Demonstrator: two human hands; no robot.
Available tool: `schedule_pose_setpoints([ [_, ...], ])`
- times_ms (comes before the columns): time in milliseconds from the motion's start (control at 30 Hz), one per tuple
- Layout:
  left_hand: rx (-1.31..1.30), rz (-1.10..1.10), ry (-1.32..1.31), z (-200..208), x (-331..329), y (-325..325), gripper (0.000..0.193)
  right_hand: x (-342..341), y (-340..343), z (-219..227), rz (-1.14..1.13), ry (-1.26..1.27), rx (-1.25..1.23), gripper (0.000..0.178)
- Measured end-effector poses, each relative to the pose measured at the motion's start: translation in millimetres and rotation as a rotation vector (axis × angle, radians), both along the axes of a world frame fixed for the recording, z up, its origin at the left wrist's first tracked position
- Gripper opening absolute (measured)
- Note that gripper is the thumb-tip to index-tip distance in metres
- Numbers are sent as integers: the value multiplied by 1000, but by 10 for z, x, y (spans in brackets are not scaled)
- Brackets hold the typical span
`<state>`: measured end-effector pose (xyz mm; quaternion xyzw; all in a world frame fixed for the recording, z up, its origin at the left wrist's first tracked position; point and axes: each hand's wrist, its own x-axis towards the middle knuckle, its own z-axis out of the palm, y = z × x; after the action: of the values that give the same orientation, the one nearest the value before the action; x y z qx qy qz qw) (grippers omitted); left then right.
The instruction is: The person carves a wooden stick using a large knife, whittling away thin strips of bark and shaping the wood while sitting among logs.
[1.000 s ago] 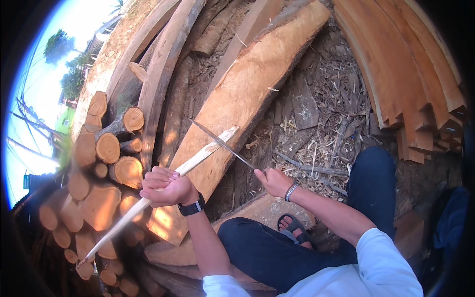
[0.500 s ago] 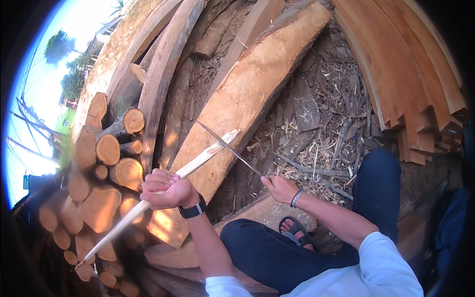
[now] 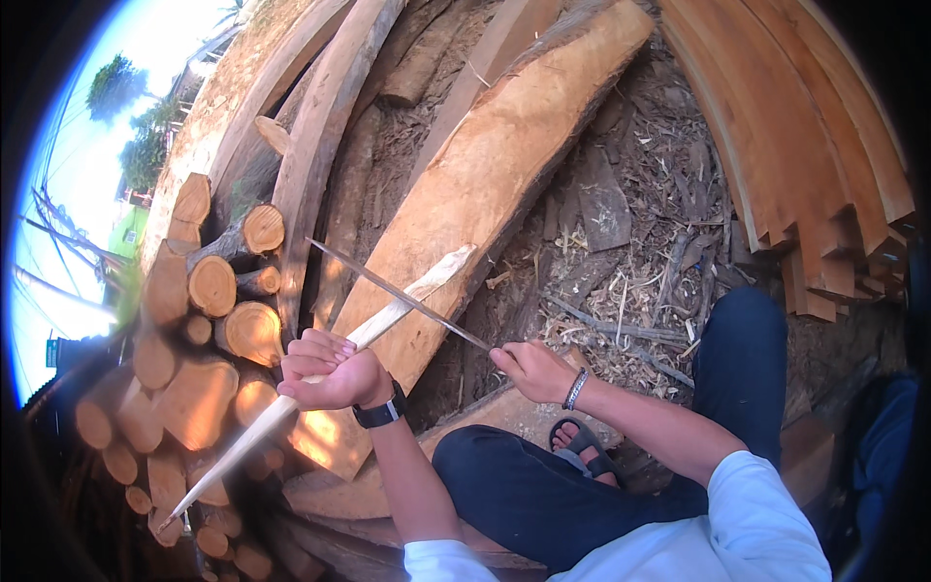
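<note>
Shifted leftward since the earlier frame, the knife (image 3: 396,289) now crosses the pale stick (image 3: 383,323) nearer the left hand (image 3: 332,371), which grips it across the slab's (image 3: 543,116) left edge; the right hand (image 3: 533,371) is closed around the knife's handle.

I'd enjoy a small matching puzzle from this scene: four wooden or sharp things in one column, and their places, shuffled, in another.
1. peeled stick
2. long thin blade
3. pile of cut logs
4. stacked sawn planks

A. gripped at its near end by the right hand
B. at the picture's upper right
C. gripped by the left hand
D. at the picture's left side

Right pairs: 1-C, 2-A, 3-D, 4-B
</note>
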<state>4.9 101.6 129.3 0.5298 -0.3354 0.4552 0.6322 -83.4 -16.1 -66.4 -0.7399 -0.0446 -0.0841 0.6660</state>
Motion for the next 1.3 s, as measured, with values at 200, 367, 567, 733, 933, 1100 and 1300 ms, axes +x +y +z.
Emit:
schedule_pose_setpoints([
  [200,-49,46,22,28,-15,-11,56,57,-72,-119,134,269,7,66],
  [367,-24,53,4,40,-16,-88,56,-51,71,6,18,71,62,72],
  [567,-23,118,-28,38,-18,-130,54,-21,10,16,57,220,19,68],
  [733,-48,62,-6,40,-18,-124,57,-41,26,-122,3,159,-40,69],
  [933,-63,64,26,43,9,-57,56,-61,61,6,26,162,22,71],
  [1100,-62,88,-1,30,6,-110,54,17,-11,-64,39,242,-14,66],
  [1300,-66,65,12,34,20,-78,54,-67,32,-20,29,154,25,68],
])
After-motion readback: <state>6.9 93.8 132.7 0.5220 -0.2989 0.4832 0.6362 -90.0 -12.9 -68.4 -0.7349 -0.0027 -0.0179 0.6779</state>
